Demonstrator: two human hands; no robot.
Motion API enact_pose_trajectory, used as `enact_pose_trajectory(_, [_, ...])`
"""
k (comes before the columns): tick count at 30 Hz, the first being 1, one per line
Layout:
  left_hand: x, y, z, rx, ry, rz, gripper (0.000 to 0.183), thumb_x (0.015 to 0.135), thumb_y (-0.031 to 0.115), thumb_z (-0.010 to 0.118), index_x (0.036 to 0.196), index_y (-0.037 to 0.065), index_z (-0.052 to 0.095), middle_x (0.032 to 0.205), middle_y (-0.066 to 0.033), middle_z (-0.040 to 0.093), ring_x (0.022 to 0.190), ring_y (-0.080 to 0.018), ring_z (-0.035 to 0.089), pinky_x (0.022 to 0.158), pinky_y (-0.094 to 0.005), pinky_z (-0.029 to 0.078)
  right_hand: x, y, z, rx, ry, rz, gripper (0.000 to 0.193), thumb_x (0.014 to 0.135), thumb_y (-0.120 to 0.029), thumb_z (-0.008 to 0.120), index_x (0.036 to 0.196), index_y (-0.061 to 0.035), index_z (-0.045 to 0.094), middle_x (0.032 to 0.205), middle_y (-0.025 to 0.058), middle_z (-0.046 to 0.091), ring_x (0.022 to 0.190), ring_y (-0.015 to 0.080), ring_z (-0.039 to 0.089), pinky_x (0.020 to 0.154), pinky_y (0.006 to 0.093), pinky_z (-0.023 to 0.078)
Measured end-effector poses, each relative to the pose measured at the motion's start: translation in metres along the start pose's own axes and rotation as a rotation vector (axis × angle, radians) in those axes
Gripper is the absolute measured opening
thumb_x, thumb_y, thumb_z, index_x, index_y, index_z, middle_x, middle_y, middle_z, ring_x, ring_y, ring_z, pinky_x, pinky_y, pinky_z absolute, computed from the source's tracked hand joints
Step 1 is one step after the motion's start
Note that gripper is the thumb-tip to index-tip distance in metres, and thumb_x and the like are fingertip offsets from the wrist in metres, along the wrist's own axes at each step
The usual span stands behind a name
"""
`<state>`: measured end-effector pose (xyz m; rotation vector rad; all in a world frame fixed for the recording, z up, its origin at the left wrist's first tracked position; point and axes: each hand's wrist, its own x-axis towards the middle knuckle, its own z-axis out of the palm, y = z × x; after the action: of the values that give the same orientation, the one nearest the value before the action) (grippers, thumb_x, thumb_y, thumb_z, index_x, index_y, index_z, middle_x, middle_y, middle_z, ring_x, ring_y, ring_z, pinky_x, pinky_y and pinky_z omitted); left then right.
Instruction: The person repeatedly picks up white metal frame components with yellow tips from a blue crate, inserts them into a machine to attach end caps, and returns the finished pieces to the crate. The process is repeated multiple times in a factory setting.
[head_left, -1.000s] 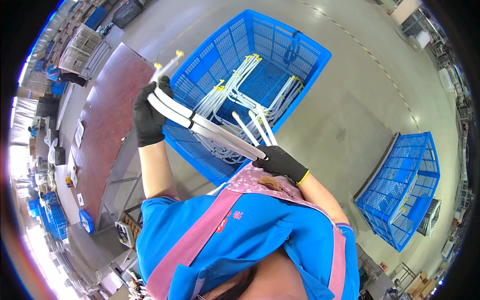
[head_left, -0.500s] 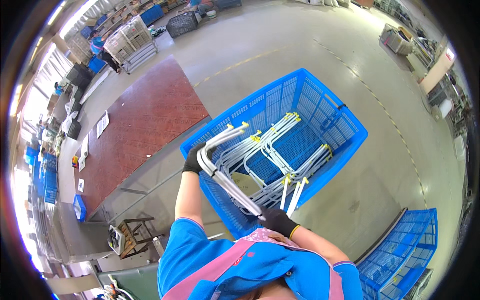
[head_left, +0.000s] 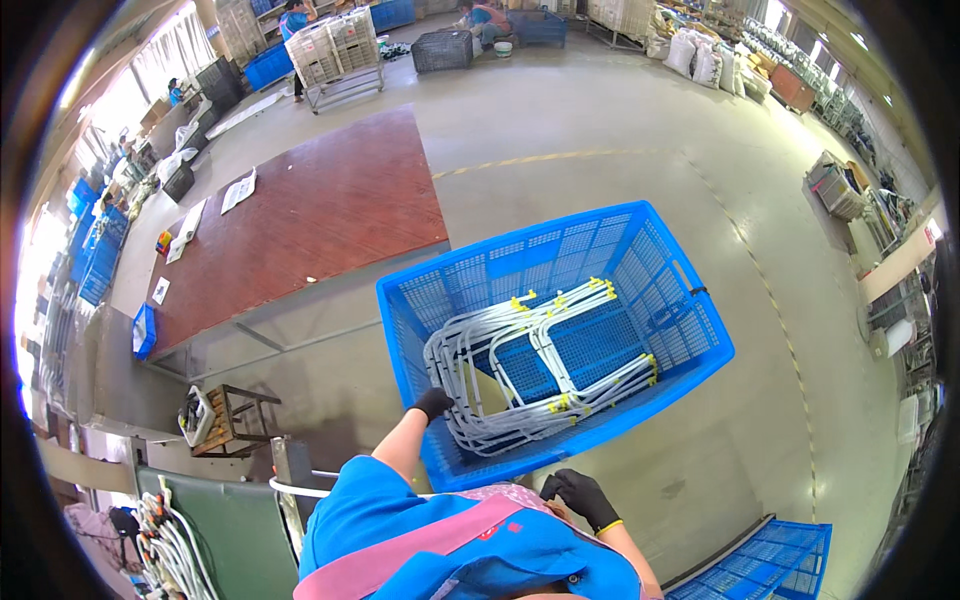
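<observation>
Bent white metal tube frames point(head_left: 478, 378) with yellow end caps lie stacked inside a large blue plastic basket point(head_left: 712, 330). Over the basket's left near rim reaches my left hand point(head_left: 434, 403) in a dark glove, beside the outer curve of the tubes. Its fingers point inward, loosely extended, and seem to touch the outermost tube. My right hand point(head_left: 586, 498), gloved too, hovers just outside the near rim, close to my body. Its fingers are loosely bent with the thumb apart, and nothing shows between them. Part of a pale panel appears among the tubes.
A red-brown table point(head_left: 320, 210) with papers stands left of the basket. A wooden stool point(head_left: 232, 420) is lower left, near a green surface point(head_left: 225, 520) with a bundle of tubes. Another blue basket point(head_left: 770, 560) sits lower right. People and crates are farther back.
The frames my hands held above the basket are now down with the stack. My right hand has let go and drawn back outside the rim. The view has shifted.
</observation>
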<state>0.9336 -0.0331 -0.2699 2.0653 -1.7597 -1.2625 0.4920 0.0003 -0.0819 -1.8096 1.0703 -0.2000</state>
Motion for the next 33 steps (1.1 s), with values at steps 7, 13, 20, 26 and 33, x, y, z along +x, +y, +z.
enact_pose_trajectory(7, [0.016, 0.219, 0.095, 0.207, -0.182, 0.368, 0.046, 0.077, 0.038, 0.060, 0.101, -0.002, 0.061, 0.104, -0.0255, 0.062, 0.098, -0.0403, 0.059, 0.085, -0.0476, 0.045, -0.128, 0.058, -0.020, -0.173, 0.439, 0.254, 0.034, 0.086, -0.033, 0.057, 0.102, -0.0036, 0.062, 0.094, 0.0191, 0.066, 0.087, 0.0370, 0.063, 0.075, 0.0442, 0.050])
enact_pose_trajectory(13, [-0.022, 0.396, 0.201, 0.258, -0.264, 0.585, 0.047, 0.080, 0.035, 0.059, 0.114, 0.002, 0.056, 0.110, -0.0226, 0.061, 0.100, -0.0381, 0.058, 0.085, -0.0456, 0.046, -0.309, 0.130, 0.023, -0.051, 0.586, 0.549, 0.030, 0.090, -0.031, 0.052, 0.093, -0.0028, 0.062, 0.091, 0.0196, 0.064, 0.084, 0.0396, 0.061, 0.071, 0.0464, 0.048])
enact_pose_trajectory(20, [-0.125, 0.522, 0.284, 0.334, -0.579, 0.753, 0.054, 0.079, 0.033, 0.061, 0.124, 0.004, 0.052, 0.111, -0.0176, 0.062, 0.103, -0.0335, 0.058, 0.086, -0.0427, 0.047, -0.421, 0.201, 0.040, 0.032, 0.610, 0.673, 0.030, 0.091, -0.031, 0.051, 0.092, -0.0029, 0.061, 0.092, 0.0197, 0.063, 0.085, 0.0397, 0.060, 0.072, 0.0468, 0.047])
enact_pose_trajectory(26, [-0.146, 0.557, 0.316, 0.514, -0.678, 0.703, 0.051, 0.075, 0.030, 0.062, 0.119, 0.004, 0.056, 0.099, -0.0172, 0.065, 0.096, -0.0336, 0.060, 0.081, -0.0444, 0.047, -0.471, 0.249, 0.034, 0.100, 0.658, 0.706, 0.030, 0.091, -0.031, 0.049, 0.092, -0.0029, 0.061, 0.093, 0.0198, 0.062, 0.086, 0.0399, 0.059, 0.072, 0.0472, 0.047])
enact_pose_trajectory(33, [-0.093, 0.588, 0.416, 0.373, -0.656, 0.945, 0.048, 0.075, 0.033, 0.063, 0.111, 0.003, 0.059, 0.104, -0.0199, 0.063, 0.101, -0.0358, 0.058, 0.089, -0.0436, 0.045, -0.549, 0.300, 0.078, 0.242, 0.852, 0.870, 0.030, 0.092, -0.030, 0.048, 0.092, -0.0030, 0.060, 0.094, 0.0200, 0.062, 0.087, 0.0401, 0.058, 0.073, 0.0477, 0.046])
